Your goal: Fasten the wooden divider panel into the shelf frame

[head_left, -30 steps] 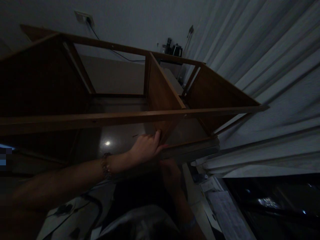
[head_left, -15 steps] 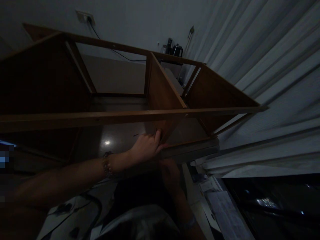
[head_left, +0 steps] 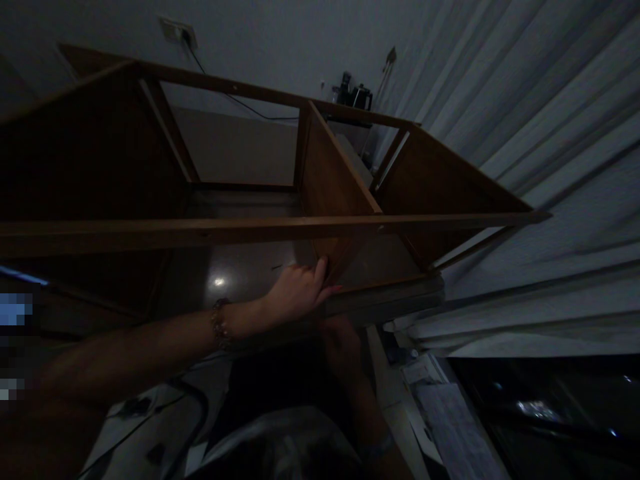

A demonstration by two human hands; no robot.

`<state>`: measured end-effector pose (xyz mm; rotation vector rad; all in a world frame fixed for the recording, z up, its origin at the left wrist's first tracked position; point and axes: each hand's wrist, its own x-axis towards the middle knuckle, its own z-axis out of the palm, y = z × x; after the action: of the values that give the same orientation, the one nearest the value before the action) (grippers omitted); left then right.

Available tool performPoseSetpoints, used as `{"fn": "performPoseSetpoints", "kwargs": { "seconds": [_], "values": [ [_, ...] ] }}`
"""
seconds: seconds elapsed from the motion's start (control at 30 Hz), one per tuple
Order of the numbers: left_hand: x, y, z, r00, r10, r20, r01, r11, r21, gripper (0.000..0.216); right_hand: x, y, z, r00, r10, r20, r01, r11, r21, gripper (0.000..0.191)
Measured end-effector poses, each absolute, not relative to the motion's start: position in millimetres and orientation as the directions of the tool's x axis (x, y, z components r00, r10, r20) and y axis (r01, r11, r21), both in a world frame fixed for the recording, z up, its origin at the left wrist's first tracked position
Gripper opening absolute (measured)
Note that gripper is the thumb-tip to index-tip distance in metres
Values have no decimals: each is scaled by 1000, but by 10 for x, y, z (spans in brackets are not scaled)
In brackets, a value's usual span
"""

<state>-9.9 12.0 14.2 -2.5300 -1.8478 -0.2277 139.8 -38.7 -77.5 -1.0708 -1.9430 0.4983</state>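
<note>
A dark brown wooden frame (head_left: 240, 229), with open bays and thin side panels, stretches across the view. Near the foot of its middle divider panel (head_left: 327, 177) is my left hand (head_left: 297, 287), wearing a bracelet (head_left: 219, 323). Thumb and forefinger close around the divider's lower front edge. Just below, under the bottom rail, my right hand (head_left: 343, 343) has its fingers curled in. Shadow hides whether it holds anything. A small thin dark piece (head_left: 277, 267) lies on the shiny base board (head_left: 235, 257) beside my left hand.
A long white curtain (head_left: 525, 153) hangs close on the right. Behind the frame, a cord runs from a wall socket (head_left: 179, 33), and a dark kettle (head_left: 361, 98) stands at the back. Papers (head_left: 453, 420) lie at lower right; a dark hose (head_left: 197, 407) lies at lower left.
The whole view has shifted slightly, so the frame appears a little further right. Both hands keep the same places on and below the divider.
</note>
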Motion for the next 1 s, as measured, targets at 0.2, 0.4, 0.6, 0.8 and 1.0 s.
{"fn": "performPoseSetpoints", "kwargs": {
  "seconds": [0.2,0.4,0.6,0.8,1.0],
  "values": [
    [-103,124,126,311,941,132,942,-324,92,63,1407,-365,-746,-323,816,480,501,578,-644,15],
    [-119,138,109,332,933,139,933,-347,97,63,1432,-343,-724,-369,773,516,515,632,-578,15],
    [-116,136,104,314,940,131,938,-329,109,62,1458,-318,-699,-426,730,534,516,681,-519,16],
    [-112,138,90,336,931,141,933,-350,90,62,1455,-333,-637,-365,778,511,529,625,-574,13],
    [-104,136,91,313,939,139,943,-325,73,62,1469,-361,-625,-335,823,458,528,567,-632,13]
  ]
}}
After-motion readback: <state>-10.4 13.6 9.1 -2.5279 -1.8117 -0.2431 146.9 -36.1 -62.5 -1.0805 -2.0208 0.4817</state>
